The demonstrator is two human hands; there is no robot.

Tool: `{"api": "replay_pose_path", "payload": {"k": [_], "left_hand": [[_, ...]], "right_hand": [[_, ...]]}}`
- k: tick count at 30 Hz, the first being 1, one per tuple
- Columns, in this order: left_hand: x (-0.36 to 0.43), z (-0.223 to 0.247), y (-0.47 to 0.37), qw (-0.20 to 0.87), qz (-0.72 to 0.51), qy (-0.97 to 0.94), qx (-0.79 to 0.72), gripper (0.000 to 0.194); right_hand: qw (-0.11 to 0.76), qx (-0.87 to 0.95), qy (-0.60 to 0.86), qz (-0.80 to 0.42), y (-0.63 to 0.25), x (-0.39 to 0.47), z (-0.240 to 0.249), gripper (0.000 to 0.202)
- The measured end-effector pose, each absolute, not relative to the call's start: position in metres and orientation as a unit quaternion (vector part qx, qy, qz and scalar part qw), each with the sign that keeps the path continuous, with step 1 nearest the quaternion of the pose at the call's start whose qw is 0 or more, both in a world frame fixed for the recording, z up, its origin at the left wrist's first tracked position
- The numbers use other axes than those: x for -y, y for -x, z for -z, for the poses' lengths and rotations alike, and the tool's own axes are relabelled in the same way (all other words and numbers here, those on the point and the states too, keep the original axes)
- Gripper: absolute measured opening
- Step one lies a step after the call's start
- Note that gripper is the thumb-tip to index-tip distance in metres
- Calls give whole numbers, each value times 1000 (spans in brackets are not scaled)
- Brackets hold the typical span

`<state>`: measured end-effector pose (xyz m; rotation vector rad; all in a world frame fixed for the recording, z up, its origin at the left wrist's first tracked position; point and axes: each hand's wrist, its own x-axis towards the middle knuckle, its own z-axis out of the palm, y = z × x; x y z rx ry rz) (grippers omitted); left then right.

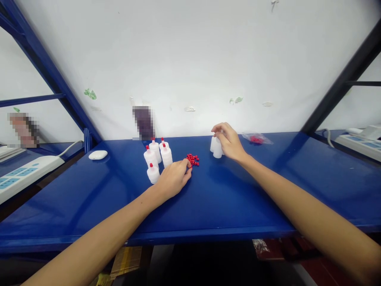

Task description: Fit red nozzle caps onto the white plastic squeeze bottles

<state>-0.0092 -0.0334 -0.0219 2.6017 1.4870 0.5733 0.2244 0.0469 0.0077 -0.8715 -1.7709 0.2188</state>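
Note:
My left hand is low over the table, its thumb and fingers pinched on a small red cap at the near edge of a loose pile of red caps. Beside it on the left stand several white plastic squeeze bottles, upright, with red caps on their pointed tips. Further right, my right hand curls its fingers round the top of a white bottle. Another white bottle stands close behind that one. The tops of these two are hidden by the fingers.
A clear plastic bag with red caps lies at the back right of the blue table. On the left is a white rounded case. A blurred dark object leans on the wall. Power strips lie beyond the blue frame posts.

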Motion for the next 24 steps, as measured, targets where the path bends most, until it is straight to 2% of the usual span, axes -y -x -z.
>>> {"api": "replay_pose_path", "payload": {"k": [24], "left_hand": [[37,22,9,66,-206,-854,-473,14]], "right_hand": [[587,698,379,-155,-228,-48,-7,11]]}}
